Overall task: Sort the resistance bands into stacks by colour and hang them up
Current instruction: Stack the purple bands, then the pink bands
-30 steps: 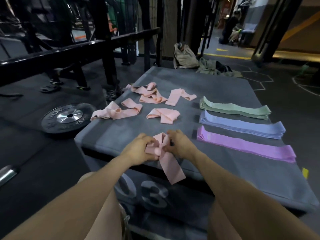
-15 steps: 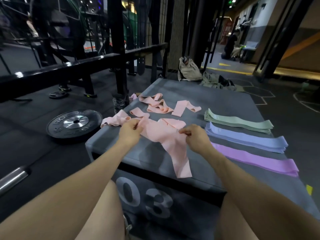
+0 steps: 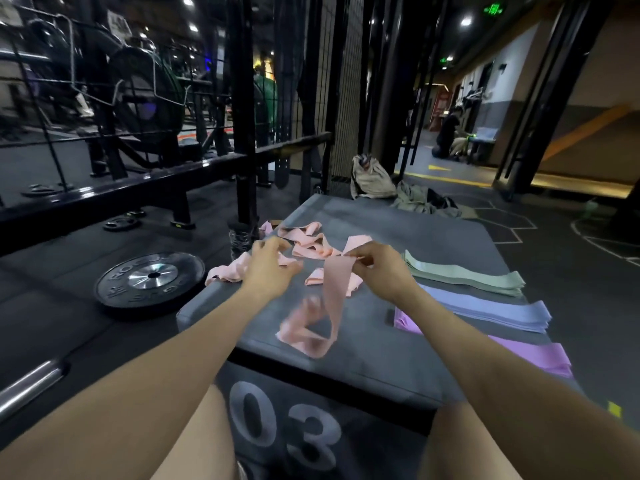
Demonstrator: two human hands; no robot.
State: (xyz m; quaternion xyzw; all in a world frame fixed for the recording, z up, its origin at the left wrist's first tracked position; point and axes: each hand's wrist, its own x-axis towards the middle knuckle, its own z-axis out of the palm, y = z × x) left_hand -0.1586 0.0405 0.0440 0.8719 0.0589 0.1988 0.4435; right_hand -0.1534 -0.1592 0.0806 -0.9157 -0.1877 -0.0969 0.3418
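The right hand (image 3: 379,268) pinches 1 pink band (image 3: 334,289) dangling onto the grey box (image 3: 398,358), while the left hand (image 3: 272,268) hovers loose-fingered, holding nothing.

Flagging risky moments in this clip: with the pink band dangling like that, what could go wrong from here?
The pink band hangs from the right hand alone, its lower end coiled near the box's front edge; it might slide off. The left hand is over the loose pink bands, which look tangled, so two could lift together. The right forearm crosses the purple stack and could disturb it.
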